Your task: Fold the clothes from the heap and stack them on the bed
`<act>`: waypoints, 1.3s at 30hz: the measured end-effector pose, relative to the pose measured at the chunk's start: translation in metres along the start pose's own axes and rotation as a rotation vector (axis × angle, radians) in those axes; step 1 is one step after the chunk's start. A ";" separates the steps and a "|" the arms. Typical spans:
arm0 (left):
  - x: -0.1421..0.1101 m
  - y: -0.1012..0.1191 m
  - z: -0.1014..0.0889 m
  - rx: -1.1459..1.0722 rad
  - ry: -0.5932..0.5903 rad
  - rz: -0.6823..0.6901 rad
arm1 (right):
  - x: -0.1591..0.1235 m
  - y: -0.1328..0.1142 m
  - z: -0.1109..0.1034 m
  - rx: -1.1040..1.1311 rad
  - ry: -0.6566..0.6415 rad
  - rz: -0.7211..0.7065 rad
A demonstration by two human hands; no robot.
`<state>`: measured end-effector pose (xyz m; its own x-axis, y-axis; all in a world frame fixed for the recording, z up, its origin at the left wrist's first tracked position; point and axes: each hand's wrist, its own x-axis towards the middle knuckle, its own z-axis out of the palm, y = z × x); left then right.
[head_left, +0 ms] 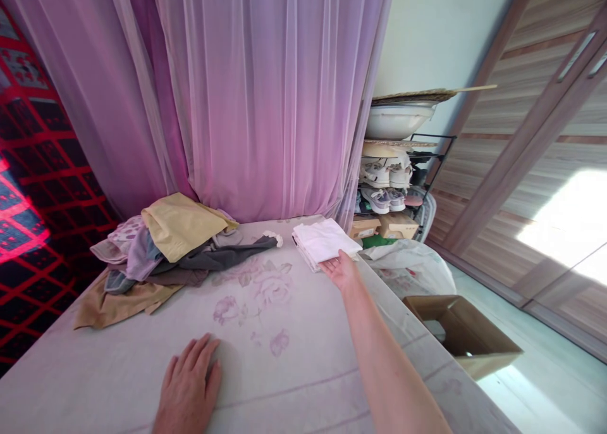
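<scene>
My left hand (190, 383) lies flat on the flowered sheet (284, 396) near the front, holding nothing, its thumb slightly apart from the fingers. Farther off, my right hand (340, 271) is at the near edge of a small stack of folded cloth. The thumb rests over the top white folded cloth (327, 239), and the fingers are at its lower edge. To the left is a loose heap of clothes, with a yellow garment (183, 225) on top, dark grey trousers (222, 254) stretching rightward and a tan garment (123, 301) at the bottom.
Purple curtains (265, 105) hang along the far edge. On the right stand a shoe rack (443, 162) with shoes and a white basin (398, 121), an open cardboard box (488, 333) on the floor, and a wooden wardrobe (512, 168). A red-and-black patterned cloth (42, 168) hangs at left.
</scene>
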<state>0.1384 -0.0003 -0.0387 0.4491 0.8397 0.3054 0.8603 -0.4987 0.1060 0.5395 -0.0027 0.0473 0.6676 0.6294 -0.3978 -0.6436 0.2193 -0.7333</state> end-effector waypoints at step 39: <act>0.001 0.018 -0.018 -0.066 -0.026 -0.052 | -0.046 0.090 -0.036 -1.654 0.040 -0.834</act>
<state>0.1501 -0.0123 -0.0199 0.4112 0.8696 0.2734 0.8651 -0.4668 0.1835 0.4644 -0.0383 -0.0202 0.6039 0.7333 0.3124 0.7764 -0.4525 -0.4386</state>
